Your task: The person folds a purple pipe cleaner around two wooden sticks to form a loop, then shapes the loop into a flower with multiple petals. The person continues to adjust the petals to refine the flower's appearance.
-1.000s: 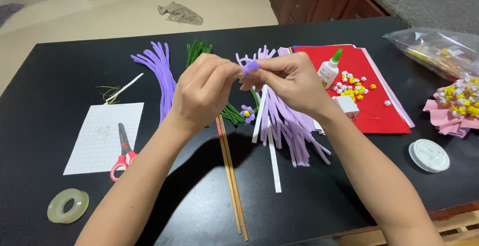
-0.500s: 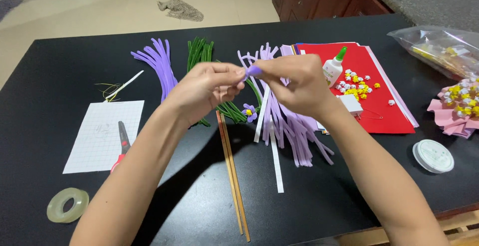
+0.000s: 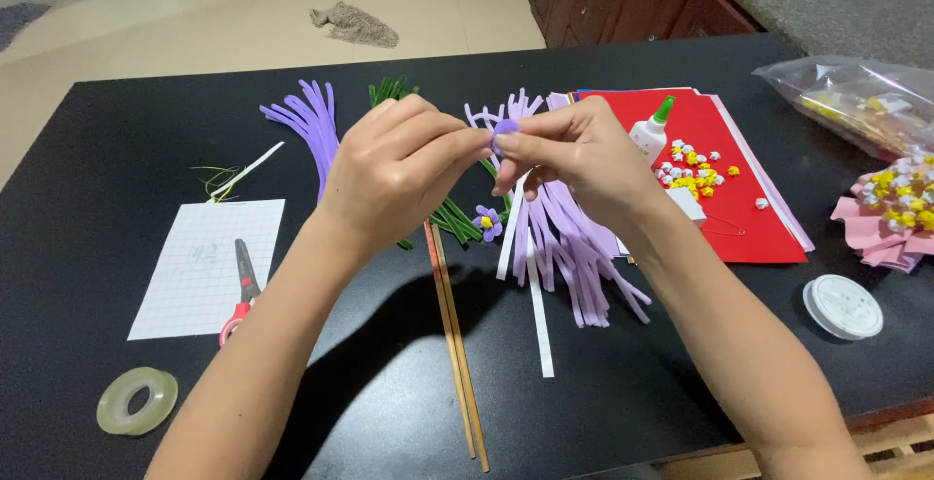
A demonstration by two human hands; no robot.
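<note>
Both hands meet above the middle of the black table. My left hand and my right hand pinch a small rolled purple strip between their fingertips. Below the hands lie a heap of purple paper strips, a finished small purple flower with a yellow centre, green stems and two wooden sticks. A white paper strip lies beside the sticks.
Red-handled scissors rest on a white grid sheet; a tape roll sits at front left. More purple strips lie at the back. Red sheets hold a glue bottle and small beads. A round lid, a pink flower bunch and a plastic bag are on the right.
Both hands have kept working the purple piece at the same place above the table; the fingers have shifted slightly around it. Nothing on the table has moved.
</note>
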